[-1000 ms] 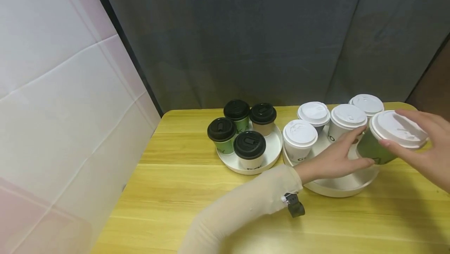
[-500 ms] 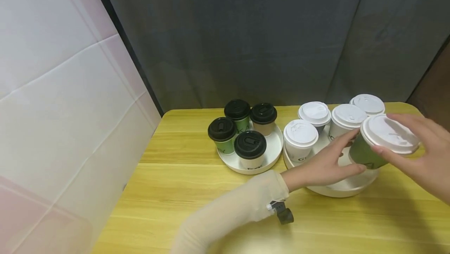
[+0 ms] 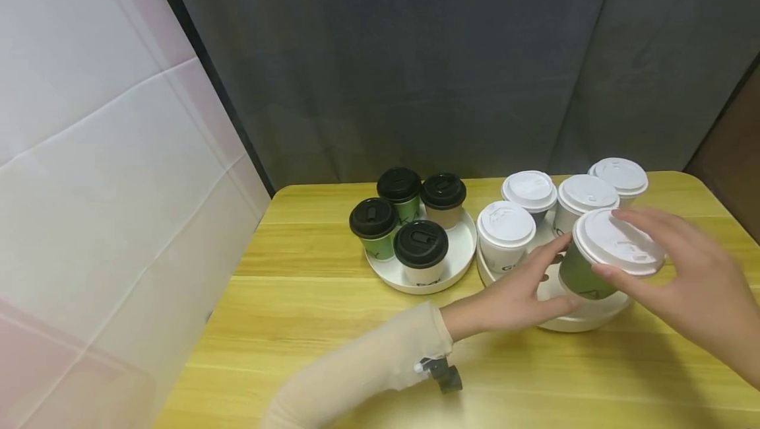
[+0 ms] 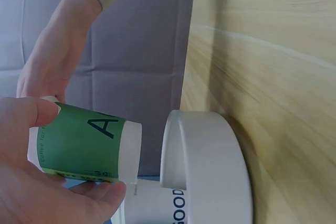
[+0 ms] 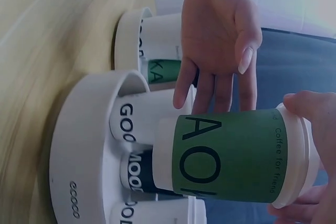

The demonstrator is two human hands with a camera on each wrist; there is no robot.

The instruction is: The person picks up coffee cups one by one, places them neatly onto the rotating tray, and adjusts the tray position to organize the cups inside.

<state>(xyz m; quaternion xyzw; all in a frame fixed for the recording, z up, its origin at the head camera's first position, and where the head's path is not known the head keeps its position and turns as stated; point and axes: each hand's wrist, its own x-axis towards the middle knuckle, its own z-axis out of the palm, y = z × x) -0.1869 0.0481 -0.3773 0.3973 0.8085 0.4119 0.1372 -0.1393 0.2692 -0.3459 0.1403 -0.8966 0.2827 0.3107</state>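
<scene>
My right hand (image 3: 683, 270) grips a green paper coffee cup (image 3: 584, 274) by its white lid (image 3: 620, 241), holding it tilted above the front of the larger round white tray (image 3: 572, 325). Beside the cup, my left hand (image 3: 510, 294) reaches in with fingers stretched out and thumb apart. In the right wrist view this left hand (image 5: 218, 40) shows its open palm, with some fingertips hidden behind the cup (image 5: 226, 156). Contact between them cannot be made out. Several white-lidded cups stand on the tray, among them a white cup (image 3: 506, 234) at its left.
A smaller round white tray (image 3: 388, 276) stands just left of the larger one, bearing several black-lidded cups, such as a white cup (image 3: 421, 244) in front. Both trays are on a yellow wooden table (image 3: 309, 297). Dark cloth (image 3: 415, 66) hangs behind, and a pale panel (image 3: 119, 171) stands at left.
The green cup, in my right hand, has moved left and lower, toward the front of the larger tray. My left hand has drawn back leftward and toward me alongside it.
</scene>
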